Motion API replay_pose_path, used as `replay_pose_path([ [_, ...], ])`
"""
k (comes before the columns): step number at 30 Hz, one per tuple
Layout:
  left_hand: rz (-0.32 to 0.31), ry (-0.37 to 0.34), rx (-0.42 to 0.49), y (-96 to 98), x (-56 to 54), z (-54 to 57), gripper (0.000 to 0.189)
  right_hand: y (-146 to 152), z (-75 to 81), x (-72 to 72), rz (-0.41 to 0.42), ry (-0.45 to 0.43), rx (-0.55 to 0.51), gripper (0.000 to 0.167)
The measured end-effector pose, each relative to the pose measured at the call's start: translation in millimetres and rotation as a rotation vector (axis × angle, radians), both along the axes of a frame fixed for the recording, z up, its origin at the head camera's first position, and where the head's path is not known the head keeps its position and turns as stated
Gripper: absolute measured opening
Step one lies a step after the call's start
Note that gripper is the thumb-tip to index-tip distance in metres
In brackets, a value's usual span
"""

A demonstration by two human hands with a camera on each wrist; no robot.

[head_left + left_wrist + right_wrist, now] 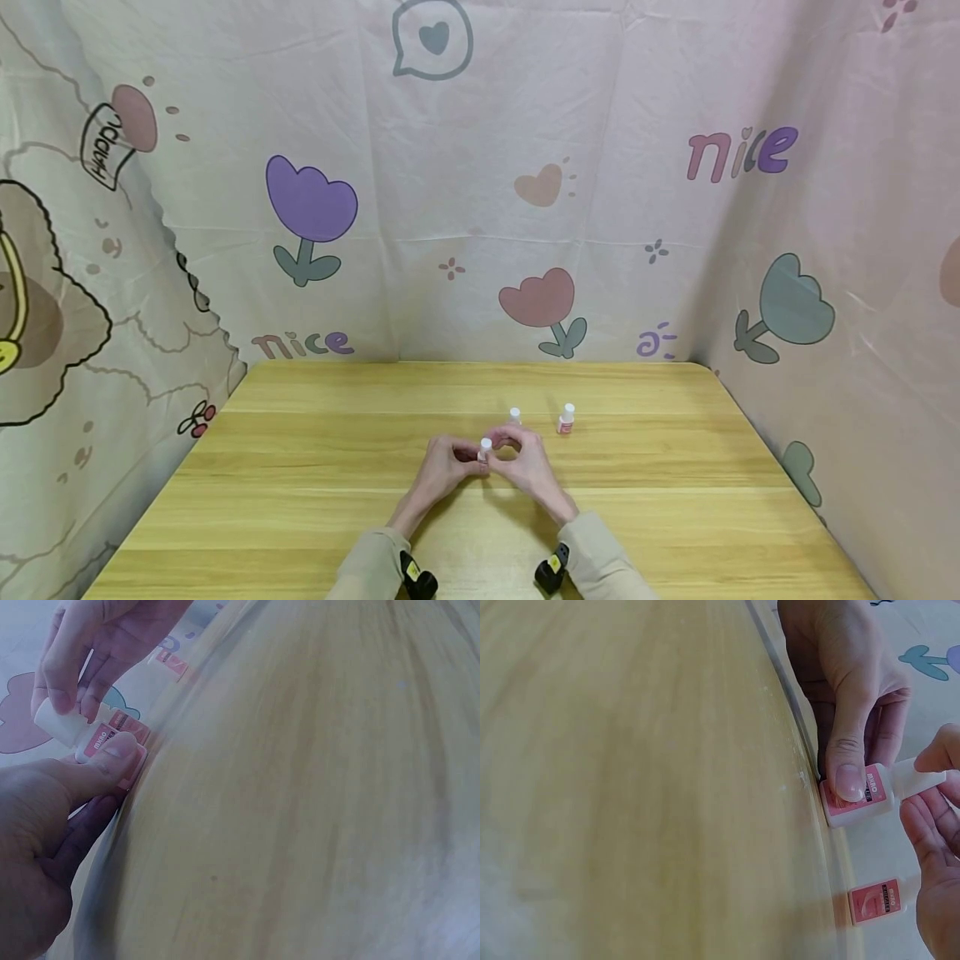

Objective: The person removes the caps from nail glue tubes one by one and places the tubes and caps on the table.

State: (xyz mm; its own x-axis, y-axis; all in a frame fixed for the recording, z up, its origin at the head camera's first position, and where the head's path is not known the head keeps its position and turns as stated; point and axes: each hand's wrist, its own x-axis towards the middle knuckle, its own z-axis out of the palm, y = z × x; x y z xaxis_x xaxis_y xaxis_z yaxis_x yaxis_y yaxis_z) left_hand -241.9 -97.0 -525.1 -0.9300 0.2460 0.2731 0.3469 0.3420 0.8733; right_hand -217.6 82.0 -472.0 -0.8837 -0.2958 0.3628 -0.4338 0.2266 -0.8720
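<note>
A small white bottle point(485, 450) with a pinkish-red label stands upright at the middle of the table, between both hands. My left hand point(442, 471) pinches its labelled body, the thumb lying over the label in the left wrist view. My right hand point(525, 462) has thumb and fingers around the white cap point(915, 778). Just behind the right hand stands a second such bottle point(514, 414), its lower part hidden by that hand. A third bottle point(566, 419) is upright farther right, apart from both hands.
The wooden table point(300, 467) reaches back to a printed cloth point(450, 167) that hangs behind it and along both sides. Black wrist cameras point(417, 577) are strapped over the beige sleeves.
</note>
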Motion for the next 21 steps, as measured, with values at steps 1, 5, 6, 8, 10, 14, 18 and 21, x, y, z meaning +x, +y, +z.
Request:
replay_pose_path([
  [1,0.002,0.000,-0.003,0.0,0.2,0.2,0.017,0,-0.3,0.0,-0.003,-0.002,0.000,0.025],
  [5,0.014,-0.002,-0.013,0.5,1.2,1.2,0.017,0,-15.2,-9.0,-0.054,-0.036,0.034,0.029],
  [6,0.015,-0.001,-0.012,0.5,1.3,1.2,0.017,1,-19.9,-11.7,-0.071,-0.039,0.046,0.030],
  [8,0.015,0.002,-0.008,0.5,1.3,1.2,0.017,1,-28.8,-17.2,-0.100,-0.035,0.056,0.031],
  [10,0.011,0.002,0.000,0.3,0.9,0.8,0.017,1,-33.1,-19.8,-0.114,-0.011,0.057,0.031],
  [14,0.009,-0.006,0.011,0.3,1.1,0.4,0.017,1,-33.9,-21.0,-0.120,0.011,0.040,0.027],
  [18,0.010,-0.015,0.013,0.2,0.9,-0.2,0.016,0,-35.1,-21.9,-0.122,0.036,0.042,0.024],
  [21,0.005,-0.019,0.022,0.1,0.1,-1.2,0.016,0,-36.0,-22.3,-0.116,0.062,0.038,0.021],
])
